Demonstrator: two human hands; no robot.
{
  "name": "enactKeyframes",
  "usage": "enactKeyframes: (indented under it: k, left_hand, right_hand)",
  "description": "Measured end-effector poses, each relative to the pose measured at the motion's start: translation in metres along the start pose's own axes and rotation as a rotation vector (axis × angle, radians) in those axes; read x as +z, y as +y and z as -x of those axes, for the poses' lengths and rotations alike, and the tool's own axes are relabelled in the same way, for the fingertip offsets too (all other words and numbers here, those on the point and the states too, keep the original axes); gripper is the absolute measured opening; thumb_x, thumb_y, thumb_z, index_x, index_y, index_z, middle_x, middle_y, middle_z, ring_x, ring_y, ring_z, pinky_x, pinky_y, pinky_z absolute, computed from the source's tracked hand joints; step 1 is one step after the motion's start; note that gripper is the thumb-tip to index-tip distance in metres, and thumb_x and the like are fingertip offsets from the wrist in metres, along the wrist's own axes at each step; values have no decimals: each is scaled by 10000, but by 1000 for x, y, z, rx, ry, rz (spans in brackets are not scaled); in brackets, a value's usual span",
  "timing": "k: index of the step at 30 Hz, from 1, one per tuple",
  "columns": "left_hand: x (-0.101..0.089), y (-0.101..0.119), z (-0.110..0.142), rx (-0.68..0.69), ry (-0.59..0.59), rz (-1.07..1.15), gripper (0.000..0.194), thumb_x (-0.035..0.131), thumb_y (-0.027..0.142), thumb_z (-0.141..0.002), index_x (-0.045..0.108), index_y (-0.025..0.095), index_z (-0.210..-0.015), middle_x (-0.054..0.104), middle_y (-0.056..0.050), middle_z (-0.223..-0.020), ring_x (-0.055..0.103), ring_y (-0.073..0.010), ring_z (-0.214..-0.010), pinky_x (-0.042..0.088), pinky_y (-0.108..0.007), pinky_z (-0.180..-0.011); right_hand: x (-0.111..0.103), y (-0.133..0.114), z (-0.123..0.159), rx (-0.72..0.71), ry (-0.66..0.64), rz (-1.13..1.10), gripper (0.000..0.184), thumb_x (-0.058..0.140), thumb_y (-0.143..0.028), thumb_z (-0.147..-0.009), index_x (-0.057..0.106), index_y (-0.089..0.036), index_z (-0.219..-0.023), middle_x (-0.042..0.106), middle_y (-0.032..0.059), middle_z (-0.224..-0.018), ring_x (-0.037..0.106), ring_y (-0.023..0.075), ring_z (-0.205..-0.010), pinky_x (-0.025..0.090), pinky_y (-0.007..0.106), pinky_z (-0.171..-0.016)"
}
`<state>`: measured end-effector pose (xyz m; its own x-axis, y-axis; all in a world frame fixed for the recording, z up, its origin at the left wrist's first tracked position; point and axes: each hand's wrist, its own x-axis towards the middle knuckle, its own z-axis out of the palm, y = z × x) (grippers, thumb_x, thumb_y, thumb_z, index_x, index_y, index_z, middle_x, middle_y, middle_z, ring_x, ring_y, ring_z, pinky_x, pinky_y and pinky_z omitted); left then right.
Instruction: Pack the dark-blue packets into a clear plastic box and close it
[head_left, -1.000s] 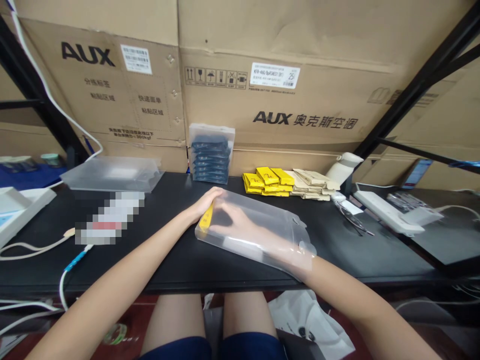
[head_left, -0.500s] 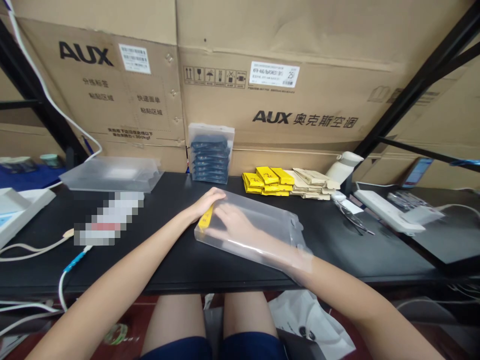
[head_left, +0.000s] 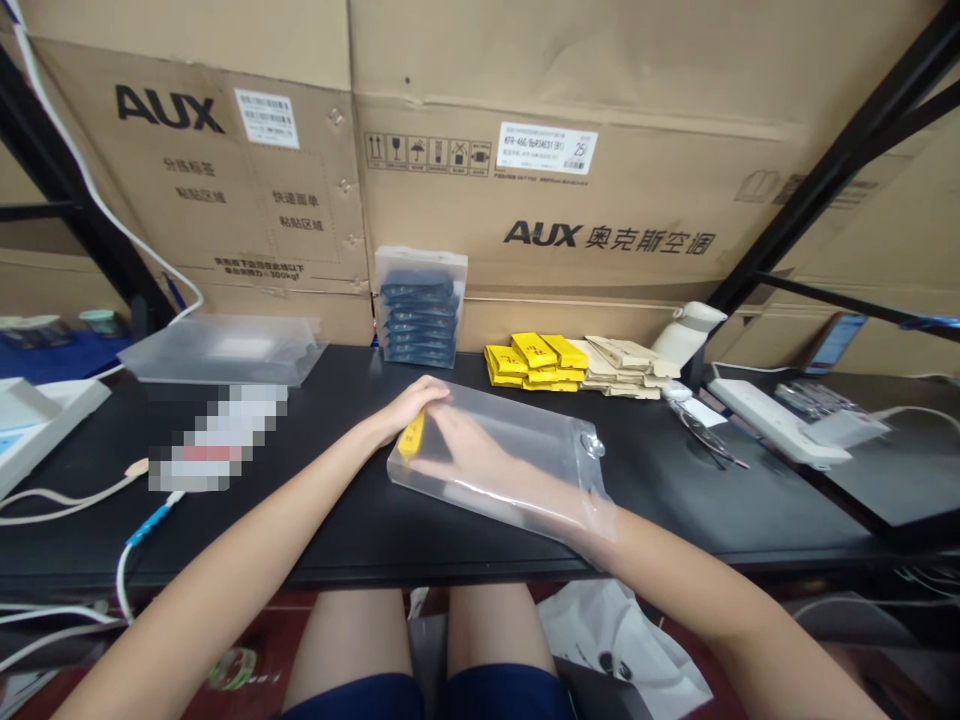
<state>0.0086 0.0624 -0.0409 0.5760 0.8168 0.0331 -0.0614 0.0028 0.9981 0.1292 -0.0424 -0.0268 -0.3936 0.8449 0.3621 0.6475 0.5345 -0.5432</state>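
A frosted clear plastic box (head_left: 525,425) lies slanted on the black desk, its flapped opening toward the right. My left hand (head_left: 415,405) is closed over the box's far left corner, holding it from outside. Inside the box is my right hand (head_left: 480,455), reaching in through the opening up to the forearm. Seen blurrily through the plastic, its thumb and fingers are at the two ends of a yellow packet (head_left: 411,437), which stands against the closed left end.
Behind the box are stacked yellow packets (head_left: 536,362), beige packets (head_left: 626,365) and an upright clear box of dark blue packets (head_left: 420,310). Another clear box (head_left: 225,348) lies at left. A white bottle (head_left: 686,335), glasses (head_left: 705,435) and a power strip (head_left: 776,420) sit right.
The right hand and forearm have shifted slightly inside the box, and the box's open flaps at the right have moved a little. The left hand keeps its hold on the corner.
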Motion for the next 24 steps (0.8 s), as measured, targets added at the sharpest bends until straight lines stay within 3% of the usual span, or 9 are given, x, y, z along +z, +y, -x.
enactKeyframes:
  k: [7,11,17,21,24]
  left_hand:
    - [-2,6,2,-52,30,-11,246,692,358,-625,612,166,-756,629,-1,-785,585,-182,-782,423,-311,-779]
    - [-9,4,0,-68,32,-68,274,707,385,-627,625,164,-767,638,1,-767,594,-185,-762,431,-311,-755]
    - [-43,7,-2,-54,107,-111,339,720,444,-612,649,162,-786,667,-19,-819,595,-194,-780,431,-310,-746]
    - [-64,14,2,-69,156,-140,372,730,469,-590,667,164,-793,678,-30,-828,601,-208,-796,434,-310,-736]
    - [-69,16,3,-70,175,-146,367,739,460,-586,674,166,-795,695,-39,-871,606,-211,-821,438,-305,-742]
  right_hand:
    - [-3,11,1,-39,-46,-72,669,639,-454,-812,418,-161,-1372,547,134,-1307,553,282,-1163,467,456,-977]
    - [-12,28,3,-97,-35,-82,530,618,-398,-846,496,-226,-1332,545,87,-1349,526,249,-1221,414,436,-1036]
    - [-44,67,3,59,216,-84,179,611,-283,-824,706,-180,-936,726,62,-956,662,206,-886,500,375,-852]
    - [-64,104,1,126,356,-105,105,604,-225,-752,698,-178,-752,728,42,-803,672,200,-789,515,364,-793]
    - [-76,131,3,214,562,-116,144,518,-230,-752,619,-179,-662,672,31,-641,649,185,-634,528,336,-666]
